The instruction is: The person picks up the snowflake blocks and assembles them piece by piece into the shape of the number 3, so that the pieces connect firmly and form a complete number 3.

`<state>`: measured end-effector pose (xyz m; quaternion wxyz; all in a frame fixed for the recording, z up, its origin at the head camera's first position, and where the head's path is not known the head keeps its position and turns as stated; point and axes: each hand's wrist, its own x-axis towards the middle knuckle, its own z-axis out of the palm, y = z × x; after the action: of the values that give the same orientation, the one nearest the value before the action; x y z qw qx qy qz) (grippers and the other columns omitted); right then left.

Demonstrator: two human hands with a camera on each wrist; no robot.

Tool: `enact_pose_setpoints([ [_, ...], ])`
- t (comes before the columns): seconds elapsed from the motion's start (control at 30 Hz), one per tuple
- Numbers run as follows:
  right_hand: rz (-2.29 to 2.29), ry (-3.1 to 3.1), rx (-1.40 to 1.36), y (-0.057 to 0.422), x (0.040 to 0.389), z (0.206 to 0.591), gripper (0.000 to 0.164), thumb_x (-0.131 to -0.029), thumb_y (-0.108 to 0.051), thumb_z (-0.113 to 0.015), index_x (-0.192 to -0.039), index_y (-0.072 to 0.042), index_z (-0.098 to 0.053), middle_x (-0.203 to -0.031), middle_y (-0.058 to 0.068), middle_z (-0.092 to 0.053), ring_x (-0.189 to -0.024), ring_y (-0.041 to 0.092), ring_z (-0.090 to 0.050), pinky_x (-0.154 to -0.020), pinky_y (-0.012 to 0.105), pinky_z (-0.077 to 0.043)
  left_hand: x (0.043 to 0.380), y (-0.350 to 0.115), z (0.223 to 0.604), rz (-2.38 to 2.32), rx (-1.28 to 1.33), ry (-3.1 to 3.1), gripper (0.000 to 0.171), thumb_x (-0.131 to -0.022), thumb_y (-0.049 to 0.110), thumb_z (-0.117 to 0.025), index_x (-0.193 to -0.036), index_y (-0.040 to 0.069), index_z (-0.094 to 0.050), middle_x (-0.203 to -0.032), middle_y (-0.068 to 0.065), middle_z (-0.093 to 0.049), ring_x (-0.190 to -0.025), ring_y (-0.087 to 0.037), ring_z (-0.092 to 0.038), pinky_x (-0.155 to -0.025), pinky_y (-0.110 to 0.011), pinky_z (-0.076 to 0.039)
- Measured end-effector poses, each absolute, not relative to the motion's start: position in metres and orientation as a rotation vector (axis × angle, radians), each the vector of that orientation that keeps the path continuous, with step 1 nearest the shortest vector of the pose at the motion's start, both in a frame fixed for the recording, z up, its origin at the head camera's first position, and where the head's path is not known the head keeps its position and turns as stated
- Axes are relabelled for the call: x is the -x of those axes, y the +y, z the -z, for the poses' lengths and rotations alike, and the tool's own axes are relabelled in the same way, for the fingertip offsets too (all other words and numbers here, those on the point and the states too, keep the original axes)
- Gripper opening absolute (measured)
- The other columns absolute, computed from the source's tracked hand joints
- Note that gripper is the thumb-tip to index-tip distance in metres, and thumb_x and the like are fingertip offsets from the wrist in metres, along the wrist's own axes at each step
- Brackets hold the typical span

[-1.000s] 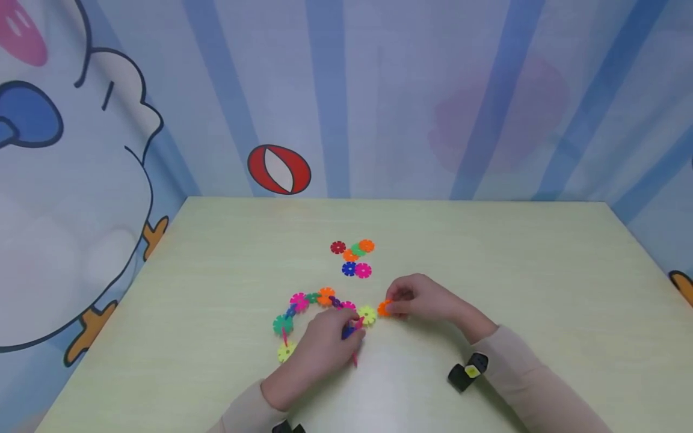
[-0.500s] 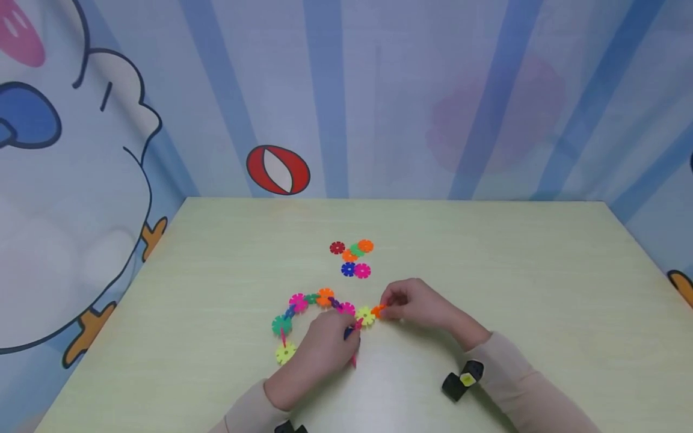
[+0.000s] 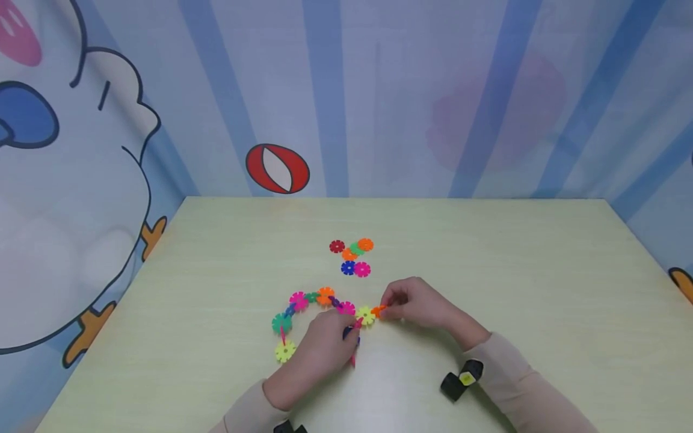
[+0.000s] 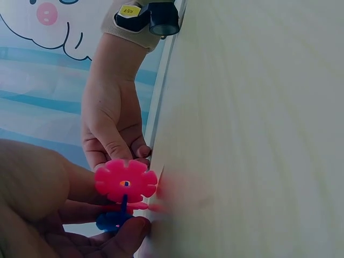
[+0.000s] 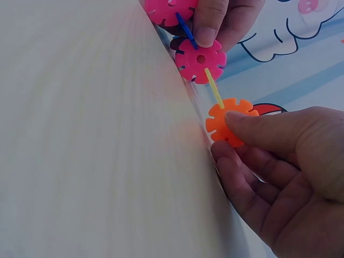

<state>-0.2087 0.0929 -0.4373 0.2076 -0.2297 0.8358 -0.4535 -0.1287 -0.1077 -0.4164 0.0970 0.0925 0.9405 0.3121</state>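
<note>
My right hand [image 3: 419, 304] pinches an orange notched snowflake disc [image 5: 239, 115] between thumb and fingers. Its notched rim meets the edge-on yellow disc [image 5: 214, 88], which is slotted into a pink disc [image 5: 200, 60]. My left hand [image 3: 325, 346] grips the linked discs close by, its thumb and fingers around a blue disc [image 4: 110, 221]. Another pink disc [image 4: 121, 180] stands up out of that grip. From there the colourful chain curves left, past an orange link [image 3: 325, 295] and a teal link [image 3: 281, 323], to a yellow link [image 3: 285, 352]. The left hand hides part of the chain.
Loose discs lie farther back on the pale table [image 3: 514, 258]: a dark red one [image 3: 337, 246], a blue one [image 3: 348, 268], a pink one [image 3: 362, 269] and several in orange and green. A cartoon-printed wall covering [image 3: 400, 108] rises behind the table's back edge.
My right hand has shifted slightly left, bringing the orange disc from a small gap up against the yellow disc. My left hand has kept its grip in nearly the same place.
</note>
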Motion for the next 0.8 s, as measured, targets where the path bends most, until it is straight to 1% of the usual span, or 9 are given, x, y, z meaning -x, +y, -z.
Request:
enact_pose_setpoints([
  [0.07,1.271,2.326,0.647,0.0923,0.2087,0.437,0.005,-0.083,-0.009,-0.073,-0.086,-0.007,-0.07,-0.08,0.001,-0.066,-0.072,0.018,-0.052,-0.064,0.027,-0.046,0.1284,-0.1078,0.4164,-0.934,-0.282,2.783,0.01,-0.09,0.008,-0.064,-0.091,0.003,-0.072,-0.07,0.0,-0.054,-0.067,-0.016,-0.048,-0.056,-0.024,-0.042],
  [0.27,1.289,2.328,0.664,0.0927,0.2095,0.4394,0.006,-0.082,-0.01,-0.076,-0.084,-0.007,-0.07,-0.075,0.0,-0.066,-0.067,0.016,-0.052,-0.061,0.025,-0.045,0.1278,-0.1062,0.4163,-0.923,-0.263,2.769,0.013,-0.091,0.009,-0.063,-0.096,0.001,-0.072,-0.077,0.0,-0.056,-0.073,-0.016,-0.049,-0.063,-0.026,-0.046],
  [0.43,1.295,2.321,0.664,0.0934,0.2108,0.4425,0.007,-0.081,-0.012,-0.077,-0.083,-0.008,-0.071,-0.074,0.0,-0.066,-0.067,0.015,-0.053,-0.061,0.024,-0.046,0.1266,-0.1047,0.4168,-0.908,-0.273,2.771,0.013,-0.092,0.008,-0.061,-0.091,0.002,-0.072,-0.077,-0.001,-0.053,-0.074,-0.016,-0.047,-0.063,-0.027,-0.044],
  [0.6,1.301,2.31,0.704,0.092,0.2114,0.4438,0.006,-0.081,-0.011,-0.077,-0.08,-0.01,-0.071,-0.073,-0.002,-0.066,-0.066,0.013,-0.052,-0.059,0.023,-0.045,0.1242,-0.1032,0.416,-0.899,-0.272,2.777,0.013,-0.092,0.007,-0.061,-0.091,0.0,-0.072,-0.08,-0.001,-0.054,-0.074,-0.015,-0.048,-0.065,-0.027,-0.046],
  [0.8,1.304,2.316,0.715,0.0907,0.211,0.4447,0.008,-0.08,-0.011,-0.078,-0.079,-0.008,-0.07,-0.071,0.0,-0.065,-0.066,0.015,-0.051,-0.059,0.023,-0.044,0.1234,-0.1025,0.4154,-0.902,-0.27,2.771,0.013,-0.092,0.007,-0.061,-0.091,-0.001,-0.072,-0.082,-0.002,-0.054,-0.075,-0.015,-0.048,-0.066,-0.027,-0.047],
])
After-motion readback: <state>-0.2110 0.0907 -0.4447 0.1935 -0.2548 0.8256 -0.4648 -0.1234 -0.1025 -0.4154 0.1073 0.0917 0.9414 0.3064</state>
